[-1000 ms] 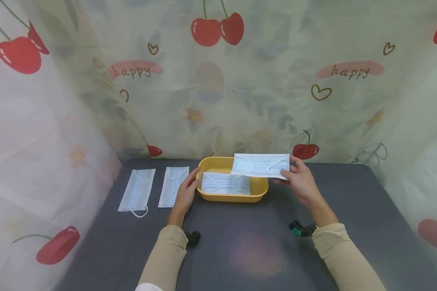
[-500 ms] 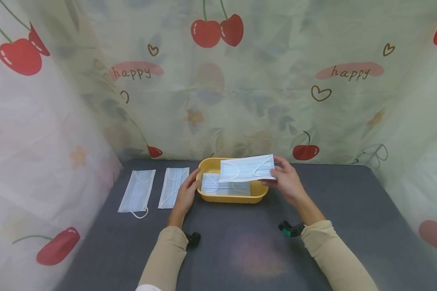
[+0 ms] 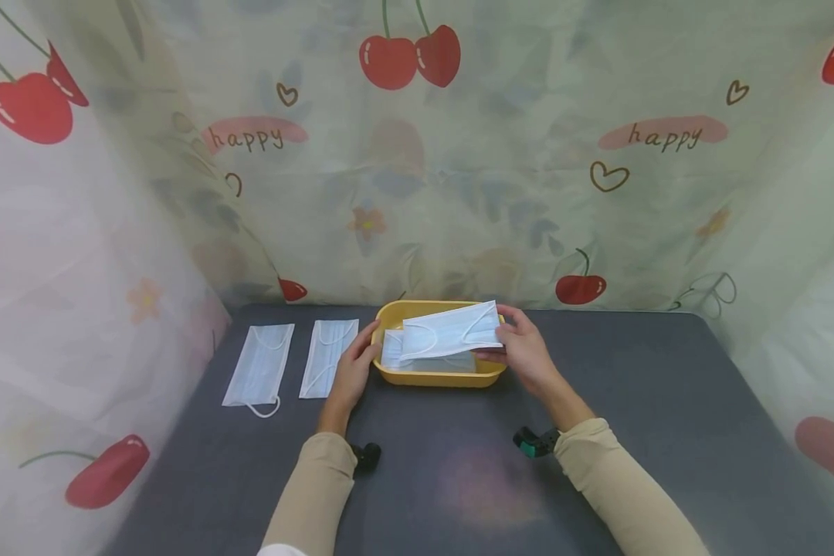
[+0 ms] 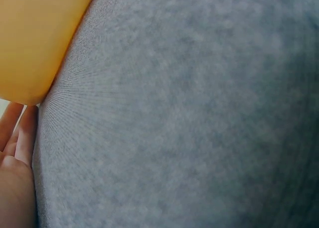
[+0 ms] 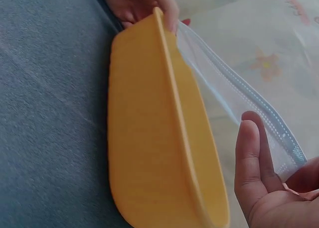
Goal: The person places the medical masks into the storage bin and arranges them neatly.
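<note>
The right hand point(image 3: 524, 357) pinches a pale blue face mask point(image 3: 450, 330) by its right end, thumb on top and fingers curled beneath, and holds it flat and slightly tilted just above the yellow tray point(image 3: 431, 377), so that the mask covers most of the tray's opening. In the right wrist view the mask point(image 5: 234, 101) stretches over the tray's rim point(image 5: 172, 113) with the fingers point(image 5: 249, 163) spread under its near end. A second mask point(image 3: 392, 349) lies inside the tray, mostly hidden under the held one, with only its left part showing. The left hand point(image 3: 353, 372) rests against the tray's left end with fingers nearly straight and fingertips touching the rim; it holds nothing. The left wrist view shows only a corner of the tray point(image 4: 35, 39), the dark fabric of the desk point(image 4: 189, 118) and the edge of that hand point(image 4: 15, 163). The tray stands near the far edge of the grey desk point(image 3: 667, 401), about midway across. To the left of the tray, two more masks lie flat on the desk side by side, one near the left hand point(image 3: 330, 357) and one further left point(image 3: 259, 364), apart from each other. A curtain point(image 3: 417, 154) printed with cherries hangs behind and on both sides of the desk.
</note>
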The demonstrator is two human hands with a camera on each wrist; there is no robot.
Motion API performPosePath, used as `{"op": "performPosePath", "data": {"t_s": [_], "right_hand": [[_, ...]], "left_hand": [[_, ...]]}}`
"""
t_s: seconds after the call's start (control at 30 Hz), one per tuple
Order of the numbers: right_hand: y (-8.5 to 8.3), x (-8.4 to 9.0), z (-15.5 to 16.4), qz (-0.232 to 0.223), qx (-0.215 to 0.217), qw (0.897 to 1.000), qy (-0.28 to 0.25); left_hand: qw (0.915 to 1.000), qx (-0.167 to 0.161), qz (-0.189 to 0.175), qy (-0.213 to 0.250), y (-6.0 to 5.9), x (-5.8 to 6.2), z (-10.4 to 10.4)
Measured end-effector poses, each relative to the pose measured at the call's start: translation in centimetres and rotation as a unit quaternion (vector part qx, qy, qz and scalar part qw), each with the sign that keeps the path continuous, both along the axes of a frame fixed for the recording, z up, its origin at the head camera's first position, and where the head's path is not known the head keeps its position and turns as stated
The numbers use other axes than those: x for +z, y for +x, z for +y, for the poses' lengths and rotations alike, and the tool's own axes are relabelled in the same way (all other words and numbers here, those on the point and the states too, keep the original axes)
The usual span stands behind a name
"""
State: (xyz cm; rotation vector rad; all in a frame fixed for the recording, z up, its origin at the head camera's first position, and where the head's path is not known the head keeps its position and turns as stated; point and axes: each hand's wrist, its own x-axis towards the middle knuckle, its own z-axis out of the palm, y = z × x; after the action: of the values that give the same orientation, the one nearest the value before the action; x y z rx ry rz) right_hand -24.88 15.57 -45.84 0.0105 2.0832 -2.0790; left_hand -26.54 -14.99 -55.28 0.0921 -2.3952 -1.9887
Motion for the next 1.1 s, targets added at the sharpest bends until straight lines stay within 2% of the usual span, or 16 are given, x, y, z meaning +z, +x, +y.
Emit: {"op": "performPosePath", "data": {"t_s": [0.17, 0.4, 0.67, 0.83, 0.97, 1.07, 1.1], "right_hand": [[-0.1, -0.5, -0.8, -0.009, -0.009, 1.0, 0.005], [-0.1, -0.7, -2.2, 0.004, -0.019, 1.0, 0.005], [-0.4, -1.3, -3.5, 0.011, -0.027, 1.0, 0.001], [-0.3, -1.5, -4.1, 0.019, -0.026, 0.999, 0.014], [-0.4, -1.7, -4.4, 0.019, -0.024, 0.999, 0.021], [-0.6, -1.9, -4.6, 0.013, -0.025, 0.999, 0.019], [-0.6, -2.0, -4.6, 0.013, -0.026, 0.999, 0.019]], "left_hand": [[1.0, -0.001, -0.002, 0.003, 0.1, 0.0, 0.0], [0.9999, -0.009, -0.005, 0.009, 0.1, 0.0, -0.2], [0.9995, -0.016, -0.025, 0.014, -0.2, 0.0, -0.4], [0.9999, -0.008, -0.007, 0.008, 0.1, 0.0, -0.3], [0.9996, -0.025, -0.009, 0.006, 1.1, 2.2, -0.2], [0.9991, -0.035, -0.019, 0.01, 1.2, 2.7, -0.2], [0.9991, -0.034, -0.02, 0.012, 0.9, 2.2, -0.3]]}}
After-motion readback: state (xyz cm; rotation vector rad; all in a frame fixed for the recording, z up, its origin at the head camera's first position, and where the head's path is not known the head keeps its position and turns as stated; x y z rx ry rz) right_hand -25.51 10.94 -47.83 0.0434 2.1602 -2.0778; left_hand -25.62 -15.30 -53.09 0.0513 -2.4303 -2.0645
